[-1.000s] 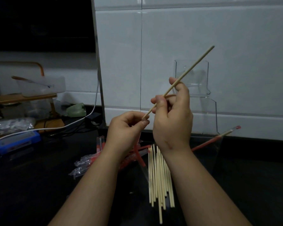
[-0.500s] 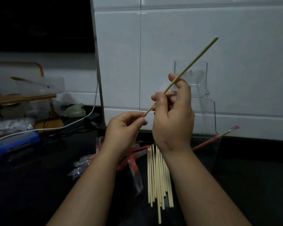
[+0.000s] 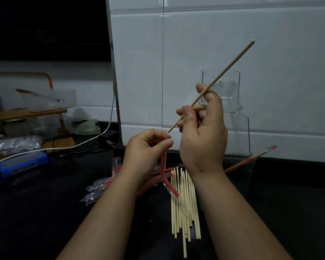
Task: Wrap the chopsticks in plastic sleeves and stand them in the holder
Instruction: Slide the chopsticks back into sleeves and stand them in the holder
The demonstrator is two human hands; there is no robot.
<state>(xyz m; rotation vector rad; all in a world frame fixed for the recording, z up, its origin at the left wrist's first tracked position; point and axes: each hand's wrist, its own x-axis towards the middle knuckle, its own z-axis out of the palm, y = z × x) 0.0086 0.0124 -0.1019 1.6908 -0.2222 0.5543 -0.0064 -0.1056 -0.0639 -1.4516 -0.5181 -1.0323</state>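
1. Right hand (image 3: 203, 132) pinches 1 chopstick (image 3: 225, 73) between thumb and fingers above the pile (image 3: 193, 212), tip slanting up and right.
2. Left hand (image 3: 146, 151), also above the pile, pinches the top of a red sleeve (image 3: 163, 164), which dangles bent.
3. Holder (image 3: 233, 79) stands behind the pile; 1 wrapped stick (image 3: 248, 160) leans in it.
4. Spare sleeves (image 3: 99, 186) lie left of the pile.

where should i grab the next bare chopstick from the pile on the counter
Take the one chopstick whose near end juts out past the pile: pinch that free end from above, on the near side, where no neighbours crowd it.
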